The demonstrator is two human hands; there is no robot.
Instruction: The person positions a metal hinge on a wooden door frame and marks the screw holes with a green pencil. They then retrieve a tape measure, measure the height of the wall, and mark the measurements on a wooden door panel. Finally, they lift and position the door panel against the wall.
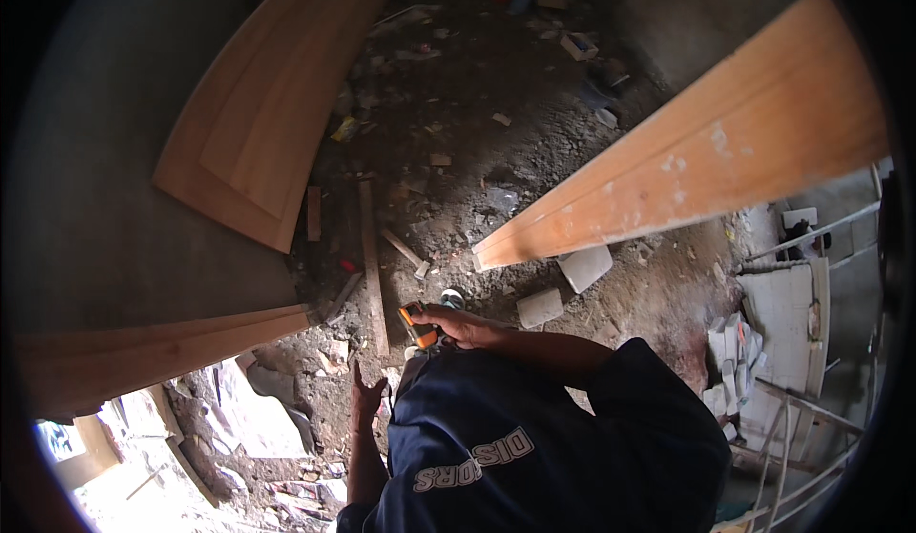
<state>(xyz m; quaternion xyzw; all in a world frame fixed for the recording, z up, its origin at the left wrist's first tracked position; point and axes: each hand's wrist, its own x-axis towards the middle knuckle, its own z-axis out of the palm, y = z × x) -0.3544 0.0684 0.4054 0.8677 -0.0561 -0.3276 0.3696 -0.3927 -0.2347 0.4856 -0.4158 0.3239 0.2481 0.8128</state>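
My right hand point(458, 325) is closed round a compact orange-and-black handheld tool point(418, 324), held in front of my body. The tool's shape resembles a tape measure, but its exact kind is not clear. Lower and to the left, my left hand point(365, 397) holds nothing, its fingers apart and one stretched forward. A hammer point(406, 252) lies on the dirt floor ahead of my hands. Beside it, a long narrow wooden strip point(373, 268) runs forward across the ground.
A panelled wooden door leaf point(258, 113) leans at the wall, upper left. On the right, a long wooden panel point(687, 142) stands with its near end close ahead. Wooden framing point(172, 347) juts in from the left. Pale blocks point(540, 308), rubble and metal bars point(782, 438) lie about.
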